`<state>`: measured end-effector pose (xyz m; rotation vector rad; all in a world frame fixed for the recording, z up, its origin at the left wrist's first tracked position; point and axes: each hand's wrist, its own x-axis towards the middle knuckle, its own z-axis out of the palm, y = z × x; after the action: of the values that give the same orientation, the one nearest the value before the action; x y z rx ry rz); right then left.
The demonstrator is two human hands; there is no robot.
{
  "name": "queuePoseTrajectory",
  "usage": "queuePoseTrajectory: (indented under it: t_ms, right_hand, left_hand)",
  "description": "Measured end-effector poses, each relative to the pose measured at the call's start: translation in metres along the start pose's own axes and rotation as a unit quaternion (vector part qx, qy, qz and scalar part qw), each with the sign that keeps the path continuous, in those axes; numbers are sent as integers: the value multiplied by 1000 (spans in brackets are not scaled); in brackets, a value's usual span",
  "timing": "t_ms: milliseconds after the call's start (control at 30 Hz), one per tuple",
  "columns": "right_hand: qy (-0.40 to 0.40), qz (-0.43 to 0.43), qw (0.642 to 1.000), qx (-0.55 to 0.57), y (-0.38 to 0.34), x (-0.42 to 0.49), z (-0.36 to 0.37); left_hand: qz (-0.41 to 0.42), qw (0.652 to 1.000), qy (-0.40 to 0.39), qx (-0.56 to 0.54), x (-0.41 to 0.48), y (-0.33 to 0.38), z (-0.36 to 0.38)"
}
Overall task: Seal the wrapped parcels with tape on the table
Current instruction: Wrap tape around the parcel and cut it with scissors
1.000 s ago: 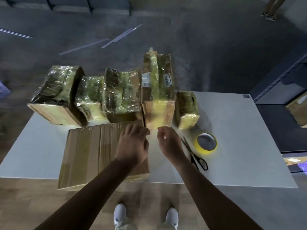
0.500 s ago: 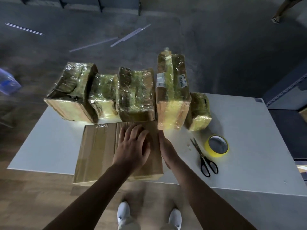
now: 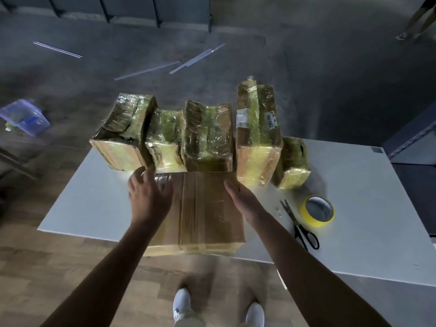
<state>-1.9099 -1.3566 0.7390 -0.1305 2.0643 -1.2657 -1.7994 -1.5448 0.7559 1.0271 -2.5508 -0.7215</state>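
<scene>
**Flat hands on the box [image 3: 208, 208]**

The left hand [image 3: 148, 200] lies spread on the box's far left corner. The right hand [image 3: 245, 201], fingers straight, presses its right edge. The box sits at the table's [image 3: 368, 208] near edge, before five wrapped parcels [image 3: 207, 138]. Tape [image 3: 316, 223] and scissors [image 3: 297, 226] lie to the right.

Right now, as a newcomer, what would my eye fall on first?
Five shiny wrapped parcels stand in a row on the white table, at the back. The left hand and right hand touch a flat brown box, fingers straight. A yellow tape roll and scissors lie to its right.
</scene>
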Motion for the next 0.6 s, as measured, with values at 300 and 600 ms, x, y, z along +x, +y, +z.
queuePoseTrajectory:
  t_ms: [300,600]
  right_hand:
    - [64,-20,998,11,-11,-17,0]
    - [153,-137,962,-181,-8,-37,3]
  left_hand:
    - [-185,928,-143,-291,0,-52,-35]
    - [-185,933,-110,-288,-12,-45,-40]
